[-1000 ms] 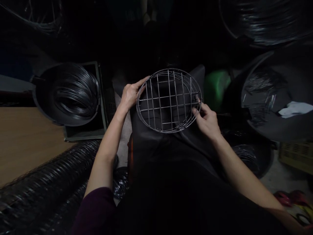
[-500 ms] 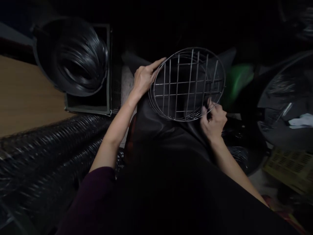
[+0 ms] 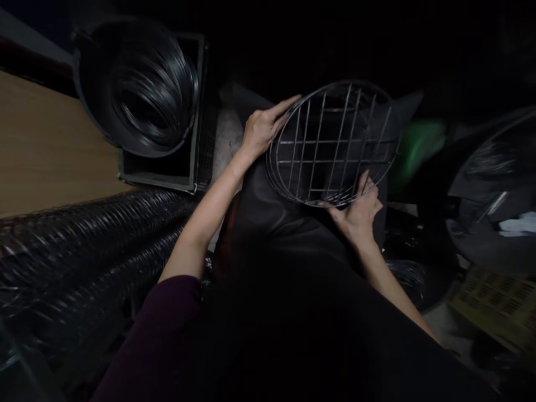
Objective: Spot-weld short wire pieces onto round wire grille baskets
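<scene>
A round wire grid (image 3: 333,142), a metal ring crossed by straight wires, rests tilted over my dark apron-covered lap (image 3: 285,234). My left hand (image 3: 262,131) grips its left rim, thumb and fingers curled round the ring. Below the grid's near edge, my right hand (image 3: 355,209) holds the rim from underneath, with its fingers reaching up along the wires.
A black tub with a coil of dark wire (image 3: 140,89) sits in a crate at the upper left, beside a wooden board (image 3: 46,151). Rolls of black mesh (image 3: 84,240) lie at the left. A green object (image 3: 419,145), another dark tub (image 3: 494,195) and a yellow crate (image 3: 494,296) are at the right.
The view has swung left and the grid has tilted and turned. My right hand slid from the right rim to the near lower rim and opened its fingers along it.
</scene>
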Available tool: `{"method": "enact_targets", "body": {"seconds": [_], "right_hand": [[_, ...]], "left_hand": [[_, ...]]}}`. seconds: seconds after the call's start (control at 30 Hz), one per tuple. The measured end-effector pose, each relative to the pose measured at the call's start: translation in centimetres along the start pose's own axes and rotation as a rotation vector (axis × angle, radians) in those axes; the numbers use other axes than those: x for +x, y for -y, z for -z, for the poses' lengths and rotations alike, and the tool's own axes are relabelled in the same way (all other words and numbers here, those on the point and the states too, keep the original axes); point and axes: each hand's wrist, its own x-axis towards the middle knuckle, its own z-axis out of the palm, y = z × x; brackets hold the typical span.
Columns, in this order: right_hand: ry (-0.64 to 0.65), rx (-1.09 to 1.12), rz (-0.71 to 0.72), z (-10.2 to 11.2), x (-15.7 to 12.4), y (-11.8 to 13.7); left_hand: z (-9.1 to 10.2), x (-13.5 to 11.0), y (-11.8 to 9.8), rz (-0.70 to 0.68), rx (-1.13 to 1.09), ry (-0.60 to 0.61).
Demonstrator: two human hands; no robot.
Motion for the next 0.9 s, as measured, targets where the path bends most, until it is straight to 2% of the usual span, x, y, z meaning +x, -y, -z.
{"method": "enact_targets", "body": {"seconds": [0.07,0.17,0.23,0.3,0.43,0.57,0.73,0.9], "right_hand": [[0.006,0.113,0.013,1.3,0.3,-0.3],[-0.032,0.307,-0.013,3.9,1.1,-0.7],[-0.099,0.403,-0.068,5.6,1.9,-0.3],[-0.127,0.495,-0.103,6.6,3.0,0.4],[-0.139,0.686,-0.141,6.2,4.7,1.9],[-0.17,0.78,-0.222,5.0,4.8,2.2],[-0.217,0.634,-0.171,5.2,4.2,2.5],[-0.152,0.452,-0.167,5.2,4.4,2.5]], "left_hand": [[0.7,-0.4,-0.7,-0.042,0.005,-0.048],[1.9,-1.4,-1.6,-0.012,-0.036,-0.152],[2.4,-1.8,-2.2,0.009,-0.064,-0.124],[2.8,-1.8,-3.0,0.005,-0.046,-0.039],[3.0,-0.9,-4.4,0.005,0.04,0.065],[3.2,-0.4,-5.4,-0.015,0.123,0.122],[3.1,-0.3,-6.0,-0.026,0.227,0.144],[2.6,-0.5,-5.3,-0.011,0.214,0.122]]}}
